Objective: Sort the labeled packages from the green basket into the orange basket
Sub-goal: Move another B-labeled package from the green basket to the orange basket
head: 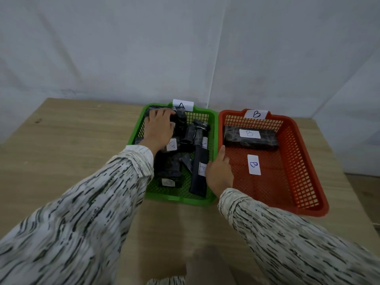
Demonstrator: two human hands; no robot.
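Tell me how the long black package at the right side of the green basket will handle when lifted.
The long black package looks straight and flat-sided, so probably stiff and unlikely to roll. Its dark wrap looks smooth, possibly slippery. Gripped at one end it may tip, being long. The right hand rests beside it.

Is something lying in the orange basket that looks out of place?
Yes. A loose white label marked B lies alone on the orange basket floor, in front of the wrapped package, attached to nothing.

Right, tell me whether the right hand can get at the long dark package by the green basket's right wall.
Probably yes: the right hand rests at that wall, beside the long dark package, which lies on top with nothing over it.
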